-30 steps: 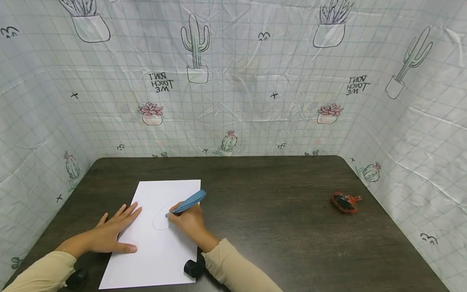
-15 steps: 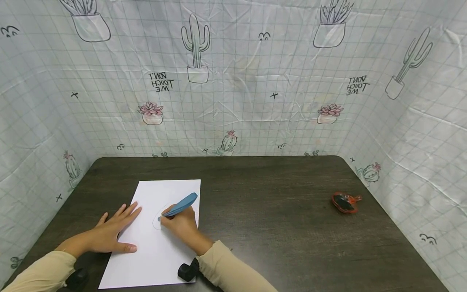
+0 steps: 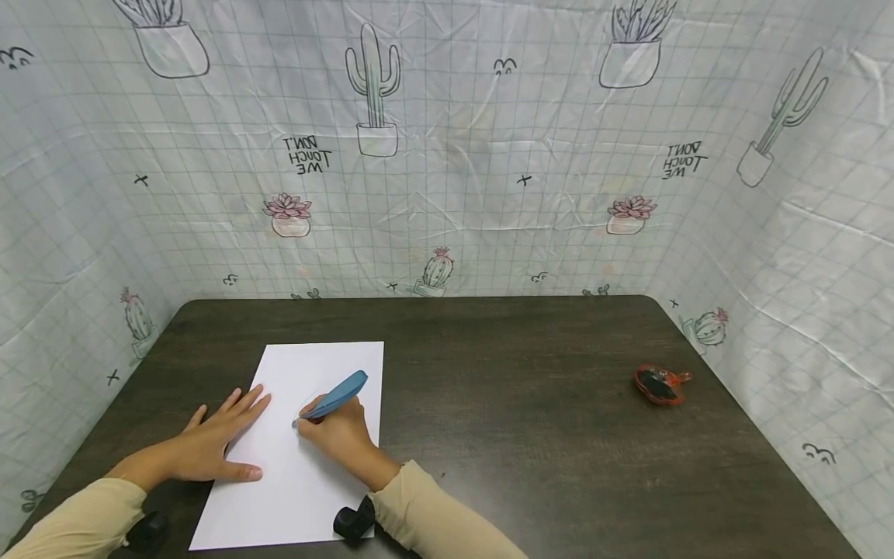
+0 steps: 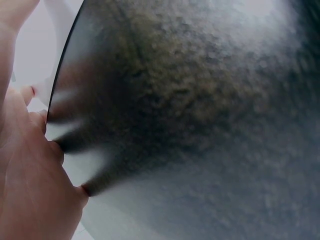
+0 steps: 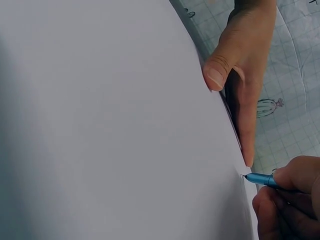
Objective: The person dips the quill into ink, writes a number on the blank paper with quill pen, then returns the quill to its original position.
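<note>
A white sheet of paper lies on the left part of the dark table. My right hand pinches a blue pen, its tip down on the sheet near the middle. Around the tip is a thin curved line, mostly covered by the hand in the head view. In the right wrist view the pen shows its dark point against the paper. My left hand rests with fingers spread on the sheet's left edge, thumb and fingertips on the paper. The left wrist view shows this hand from the side.
A red-rimmed object with a dark middle and a short stub lies at the table's right side. The dark wood table is ringed by a white cloth with cactus prints. A black wrist device sits under the right wrist.
My right hand has moved left and slightly down over the paper with the pen, the tip shifting along the curved line's left side. The left hand stays in place.
</note>
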A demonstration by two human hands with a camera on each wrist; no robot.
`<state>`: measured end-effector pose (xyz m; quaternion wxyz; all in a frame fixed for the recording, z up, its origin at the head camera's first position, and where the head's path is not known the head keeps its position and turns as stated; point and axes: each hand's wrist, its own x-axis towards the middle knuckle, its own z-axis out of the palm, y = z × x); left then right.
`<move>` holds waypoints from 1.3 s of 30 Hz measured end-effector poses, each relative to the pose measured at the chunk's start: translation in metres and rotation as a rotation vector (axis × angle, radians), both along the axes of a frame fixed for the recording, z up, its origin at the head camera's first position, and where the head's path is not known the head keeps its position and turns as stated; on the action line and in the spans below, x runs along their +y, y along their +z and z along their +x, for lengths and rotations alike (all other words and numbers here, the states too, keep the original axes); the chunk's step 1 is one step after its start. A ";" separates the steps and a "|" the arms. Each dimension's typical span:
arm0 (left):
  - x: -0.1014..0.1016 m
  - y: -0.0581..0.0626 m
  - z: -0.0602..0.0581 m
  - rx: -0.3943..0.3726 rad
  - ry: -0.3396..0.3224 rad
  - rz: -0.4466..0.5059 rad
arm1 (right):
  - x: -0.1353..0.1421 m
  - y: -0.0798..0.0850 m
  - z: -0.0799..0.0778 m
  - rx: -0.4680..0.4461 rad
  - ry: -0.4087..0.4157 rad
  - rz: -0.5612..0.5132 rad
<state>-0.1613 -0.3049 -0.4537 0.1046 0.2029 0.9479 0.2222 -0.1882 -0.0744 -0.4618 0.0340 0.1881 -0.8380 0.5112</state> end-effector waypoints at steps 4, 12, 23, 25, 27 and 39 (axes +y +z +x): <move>0.000 0.001 -0.001 -0.010 0.003 0.001 | 0.000 0.001 -0.001 0.013 0.004 0.015; 0.000 -0.002 -0.001 -0.011 0.001 -0.010 | 0.002 0.006 -0.004 0.022 -0.006 0.015; 0.002 0.000 0.000 -0.010 0.015 -0.014 | 0.019 0.023 -0.023 0.010 -0.045 -0.115; 0.002 0.000 0.001 -0.006 0.017 -0.013 | 0.023 0.026 -0.026 0.005 -0.051 -0.128; 0.002 0.000 0.001 -0.006 0.019 -0.012 | 0.028 0.029 -0.030 0.000 -0.058 -0.150; -0.001 -0.003 -0.001 -0.007 0.003 0.020 | 0.063 0.041 -0.052 -0.005 -0.106 -0.150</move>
